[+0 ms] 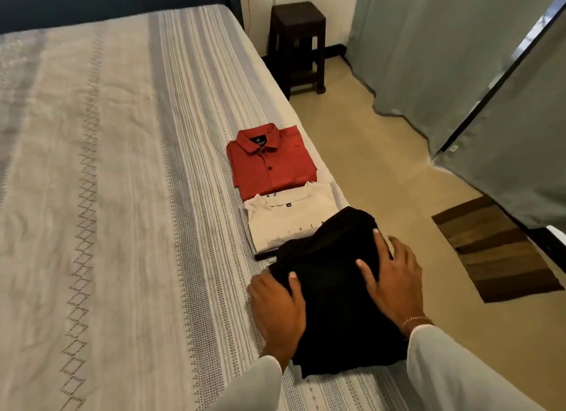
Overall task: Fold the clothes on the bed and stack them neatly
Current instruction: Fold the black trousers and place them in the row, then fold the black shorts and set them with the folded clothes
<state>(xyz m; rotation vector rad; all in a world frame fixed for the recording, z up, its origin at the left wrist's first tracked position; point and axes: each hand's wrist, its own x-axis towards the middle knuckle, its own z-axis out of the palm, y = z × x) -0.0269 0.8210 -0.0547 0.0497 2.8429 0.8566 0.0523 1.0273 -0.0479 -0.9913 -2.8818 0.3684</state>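
Head view, items as found:

- Bed (pixel 122 165): covered by a pale woven spread with grey striped bands and a diamond-stitch line; fills the left and centre of the scene, its right edge running from far to near.
- Red shirt (pixel 271 159): folded, collar up, buttons showing; lies flat near the bed's right edge, farthest of the three garments.
- White T-shirt (pixel 291 220): folded, printed lettering partly visible; lies just near of the red shirt, its far edge touching or slightly overlapping that shirt's near edge; further folded layers appear to lie under it.
- Black garment (pixel 333 288): folded into a rough rectangle, nearest item; its far corner overlaps the near right part of the white T-shirt.
- Left hand (pixel 277 306): fingers straight and spread, lying flat at the black garment's left edge, thumb on the cloth; holds nothing.
- Right hand (pixel 392 275): fingers apart and extended, pressing flat on the garment's right side; a thin bracelet at the wrist, pale sleeve (pixel 453 374) below it.
- Stool (pixel 297 45): dark wood, on the floor at the far right, beside the bed.
- Curtain (pixel 444 58): grey-green, hanging at right.
- Mat (pixel 496 251): brown striped, on the floor at right.
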